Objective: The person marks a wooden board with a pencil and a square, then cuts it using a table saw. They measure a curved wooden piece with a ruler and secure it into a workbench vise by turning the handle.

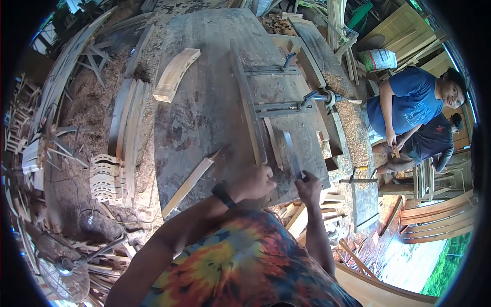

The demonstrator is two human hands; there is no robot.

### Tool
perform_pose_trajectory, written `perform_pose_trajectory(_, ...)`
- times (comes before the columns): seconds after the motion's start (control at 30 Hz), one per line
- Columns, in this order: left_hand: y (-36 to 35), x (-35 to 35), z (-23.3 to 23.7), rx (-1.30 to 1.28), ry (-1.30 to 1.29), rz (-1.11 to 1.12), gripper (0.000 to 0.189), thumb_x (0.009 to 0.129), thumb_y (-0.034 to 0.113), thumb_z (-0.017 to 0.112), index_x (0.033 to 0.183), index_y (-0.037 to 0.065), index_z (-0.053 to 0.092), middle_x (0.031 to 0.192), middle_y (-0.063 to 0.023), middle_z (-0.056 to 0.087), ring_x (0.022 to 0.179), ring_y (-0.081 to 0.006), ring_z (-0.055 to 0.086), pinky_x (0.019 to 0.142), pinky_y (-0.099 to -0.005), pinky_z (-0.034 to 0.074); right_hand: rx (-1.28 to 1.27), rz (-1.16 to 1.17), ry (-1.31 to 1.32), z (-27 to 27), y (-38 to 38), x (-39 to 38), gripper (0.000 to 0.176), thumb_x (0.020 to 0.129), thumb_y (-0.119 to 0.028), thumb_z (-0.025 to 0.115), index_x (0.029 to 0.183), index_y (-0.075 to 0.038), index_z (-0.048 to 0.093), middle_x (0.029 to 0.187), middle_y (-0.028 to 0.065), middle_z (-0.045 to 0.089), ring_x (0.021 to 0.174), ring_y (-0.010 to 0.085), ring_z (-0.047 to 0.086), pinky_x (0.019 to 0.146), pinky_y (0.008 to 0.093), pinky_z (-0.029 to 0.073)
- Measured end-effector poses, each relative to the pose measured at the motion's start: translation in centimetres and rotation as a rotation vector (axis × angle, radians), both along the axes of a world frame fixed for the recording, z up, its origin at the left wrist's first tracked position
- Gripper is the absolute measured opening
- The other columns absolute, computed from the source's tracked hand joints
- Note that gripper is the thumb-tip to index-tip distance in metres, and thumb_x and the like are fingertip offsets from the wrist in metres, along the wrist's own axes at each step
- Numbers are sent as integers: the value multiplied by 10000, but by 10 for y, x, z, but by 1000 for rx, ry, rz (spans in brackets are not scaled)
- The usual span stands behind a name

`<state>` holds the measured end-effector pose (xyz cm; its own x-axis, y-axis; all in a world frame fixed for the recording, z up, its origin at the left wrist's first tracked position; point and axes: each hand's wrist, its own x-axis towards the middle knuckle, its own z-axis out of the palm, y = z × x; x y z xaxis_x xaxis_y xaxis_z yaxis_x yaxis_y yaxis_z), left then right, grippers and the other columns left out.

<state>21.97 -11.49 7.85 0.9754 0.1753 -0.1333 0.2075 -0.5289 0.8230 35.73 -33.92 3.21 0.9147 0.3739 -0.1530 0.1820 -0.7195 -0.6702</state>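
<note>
My left hand [255, 182], with a dark band on its wrist, is closed in a fist at the near end of a long wooden strip [246, 102]. What lies inside its curled fingers is hidden. In my right hand [309, 187] is the handle of a long, flat metal-bladed tool [293, 155], its blade pointing away from me across the dark worktable [204, 30]. A thin wooden piece [273, 143] lies between the blade and the strip. Left of my left hand rests a narrow wooden stick [189, 185] with a pointed end.
A curved wooden block [176, 75] lies farther up the table. Bar clamps [284, 106] cross its right side. Stacked curved pieces [106, 179] and long boards [130, 120] lie on the left. Two people [409, 102] are beyond the table's right side.
</note>
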Motion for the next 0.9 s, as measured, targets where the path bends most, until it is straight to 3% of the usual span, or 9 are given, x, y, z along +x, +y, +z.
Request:
perform_pose_trajectory(0.03, -5, -3, -6, -13, -29, -107, 530, 902, 325, 751, 1243, -60, 627, 1070, -258, 719, 1032, -392, 714, 893, -435, 561, 204, -87, 184, 30, 3, -13, 457, 766, -188, 677, 1143, 58, 753, 775, 136, 729, 629, 256, 632, 704, 324, 535)
perform_pose_trajectory(0.07, -11, -7, -9, 17, -164, -143, 637, 916, 327, 757, 1351, -81, 536, 1254, -295, 650, 1211, -408, 635, 1016, -431, 512, 380, -90, 284, 41, -1, -18, 445, 786, -170, 652, 1144, 79, 742, 834, 145, 741, 707, 241, 645, 752, 322, 526)
perform_pose_trajectory(0.17, -7, -2, 1, -194, -344, -324, 656, 932, 284, 760, 1417, -44, 465, 1359, -272, 592, 1287, -373, 587, 1076, -410, 470, 773, -135, 479, 72, 6, -45, 441, 839, -154, 571, 1162, 108, 717, 956, 155, 741, 913, 224, 660, 883, 319, 486)
perform_pose_trajectory(0.23, -5, -4, 7, -299, -225, -357, 629, 938, 225, 761, 1429, -11, 447, 1356, -235, 595, 1286, -328, 590, 1080, -395, 463, 1161, -71, 830, 80, 15, -61, 529, 846, -217, 514, 1229, 123, 643, 1097, 197, 720, 1050, 274, 670, 991, 329, 463)
perform_pose_trajectory(0.3, 1, -6, -6, -578, -108, -352, 565, 956, 214, 736, 1416, 6, 483, 1300, -203, 626, 1232, -297, 619, 1036, -396, 481, 1184, 3, 895, 87, 33, -68, 504, 894, -201, 526, 1279, 113, 612, 1154, 186, 703, 1077, 266, 657, 994, 336, 465)
perform_pose_trajectory(0.37, 8, -9, -14, -718, 2, -310, 462, 986, 193, 692, 1384, 16, 537, 1215, -181, 670, 1160, -283, 659, 981, -396, 506, 934, -135, 701, 91, 51, -73, 491, 946, -174, 531, 1342, 109, 598, 1202, 160, 710, 1094, 235, 647, 1008, 335, 453)
perform_pose_trajectory(0.43, 41, -27, -5, -159, -294, -189, 314, 1011, 165, 638, 1289, 19, 616, 1093, -184, 701, 1059, -307, 688, 891, -387, 538, 667, 33, 415, 79, 51, -66, 555, 969, -244, 656, 1415, 70, 553, 1302, 204, 672, 1250, 281, 607, 1104, 386, 420)
perform_pose_trajectory(0.57, 124, -30, -37, 319, -68, 210, 221, 992, 150, 632, 1175, 29, 656, 1044, -171, 702, 959, -370, 663, 828, -497, 521, 100, 63, -206, 20, 13, -33, 622, 892, -264, 751, 1424, -4, 561, 1405, 301, 569, 1302, 424, 560, 1124, 472, 420)
perform_pose_trajectory(0.9, 213, 50, -125, 732, -335, 238, 214, 903, 24, 580, 1097, 40, 670, 1075, -173, 679, 1014, -423, 618, 877, -515, 506, -311, -135, -475, -62, 18, -14, 686, 950, -442, 636, 1506, -77, 469, 1568, 185, 436, 1470, 372, 363, 1214, 508, 265)
